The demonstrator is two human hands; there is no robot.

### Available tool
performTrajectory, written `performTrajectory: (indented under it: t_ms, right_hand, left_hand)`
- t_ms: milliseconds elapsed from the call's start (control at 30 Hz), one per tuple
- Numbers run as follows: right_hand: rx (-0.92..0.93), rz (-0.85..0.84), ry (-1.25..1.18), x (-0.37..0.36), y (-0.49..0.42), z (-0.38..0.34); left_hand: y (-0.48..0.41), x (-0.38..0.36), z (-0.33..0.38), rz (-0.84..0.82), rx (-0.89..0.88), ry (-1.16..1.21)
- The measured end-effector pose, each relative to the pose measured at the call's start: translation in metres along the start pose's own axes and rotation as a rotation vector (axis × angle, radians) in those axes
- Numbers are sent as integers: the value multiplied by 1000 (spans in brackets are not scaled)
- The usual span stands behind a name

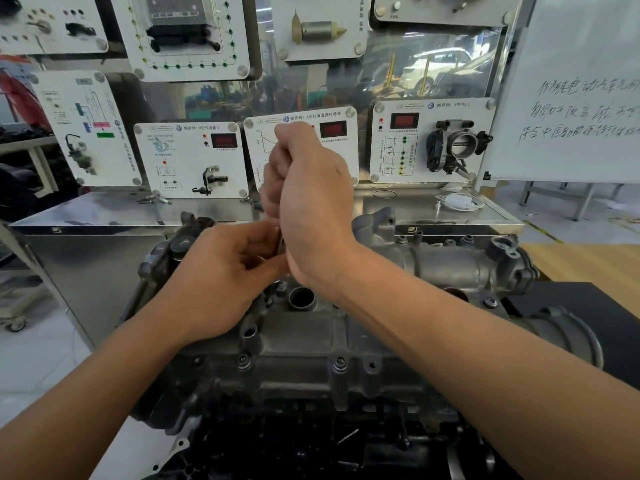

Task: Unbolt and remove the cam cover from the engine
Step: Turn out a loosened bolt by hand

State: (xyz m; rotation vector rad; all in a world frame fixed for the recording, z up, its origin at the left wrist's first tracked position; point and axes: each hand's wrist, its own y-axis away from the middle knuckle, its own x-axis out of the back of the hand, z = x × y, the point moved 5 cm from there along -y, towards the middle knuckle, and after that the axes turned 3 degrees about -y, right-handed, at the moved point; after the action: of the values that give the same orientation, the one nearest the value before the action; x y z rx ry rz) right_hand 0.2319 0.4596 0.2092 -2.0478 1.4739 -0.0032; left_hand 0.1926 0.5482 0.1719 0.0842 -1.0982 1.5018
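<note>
While the right hand (308,188) curls in a fist round the upper end of a slim metal tool (280,241), the left hand (221,271) pinches its shaft just below. Under both sets of fingers lies the cam cover (304,341); nearer than them, a bolt (339,363) sits in it.

A single wide-angle camera, worn on the person's head, looks forward and down from close above the engine (304,344), which fills the lower half of the frame; beyond it the view reaches the steel desk (104,209), the sensor display boards (192,157) and a whiteboard (571,81) at right.
</note>
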Motion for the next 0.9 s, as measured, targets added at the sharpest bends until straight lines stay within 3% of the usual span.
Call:
performTrajectory:
  t_ms: [133,267,467,900]
  right_hand:
    - [25,-86,-27,-5,0,0]
    - [-34,-111,-103,-3,-2,0]
    - [-90,-161,-145,-4,-5,-1]
    - [-121,-331,-226,-7,2,-2]
  left_hand:
    - [1,-1,5,-167,-19,55]
    - [0,-1,0,-228,2,70]
    - [-1,-1,-4,-78,-16,-150]
    - [17,-4,-1,80,54,-18]
